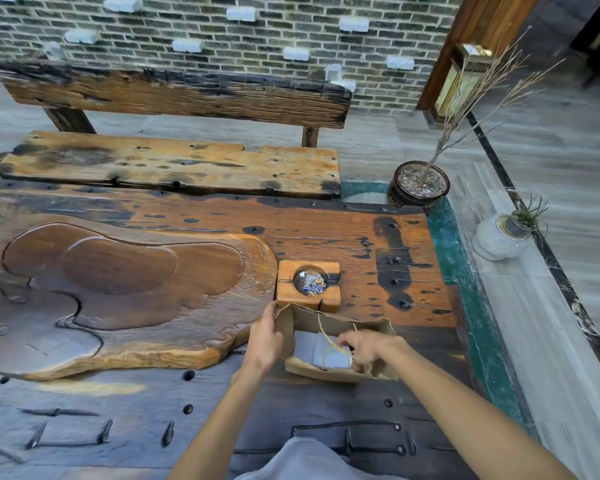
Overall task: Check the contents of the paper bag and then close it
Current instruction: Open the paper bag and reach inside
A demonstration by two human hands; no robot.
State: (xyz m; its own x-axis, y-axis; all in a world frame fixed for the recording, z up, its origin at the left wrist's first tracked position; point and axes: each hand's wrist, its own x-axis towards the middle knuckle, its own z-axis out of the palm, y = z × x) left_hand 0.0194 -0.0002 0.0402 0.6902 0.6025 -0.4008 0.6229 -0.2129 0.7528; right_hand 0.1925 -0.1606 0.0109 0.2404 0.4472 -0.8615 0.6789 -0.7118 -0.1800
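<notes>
The paper bag (340,344) stands open on the wooden table (326,237), just in front of the wooden ashtray (308,285), which serves as the reference landmark. The bag's far rim touches or nearly touches the near edge of the ashtray; contact cannot be confirmed. The mouth of the bag faces upward toward the camera, and its rim is ragged and creased.

Inside the bag lies a white box (321,348), occupying the left and centre of the opening. A thin twine handle (326,336) loops from the far rim down across the white box.

The left hand (265,336) is positioned below and left of the ashtray. Its fingers are closed on the left rim of the bag, with the thumb on the inner side of the paper, pulling that edge outward.

The right hand (364,346) is positioned below and right of the ashtray, inside the bag's mouth. Its fingers are curled downward next to the white box and the twine. Motion blur prevents confirming whether the fingers are clamped on anything.

The ashtray has a round recess containing ash and small blue and yellow fragments. To the left of the ashtray lies a large carved wooden tray (118,289). Beyond the ashtray, past the far table edge, stands a wooden bench (170,164). To the upper right of the ashtray, on the floor, stands a dark pot (418,188) holding bare twigs.
</notes>
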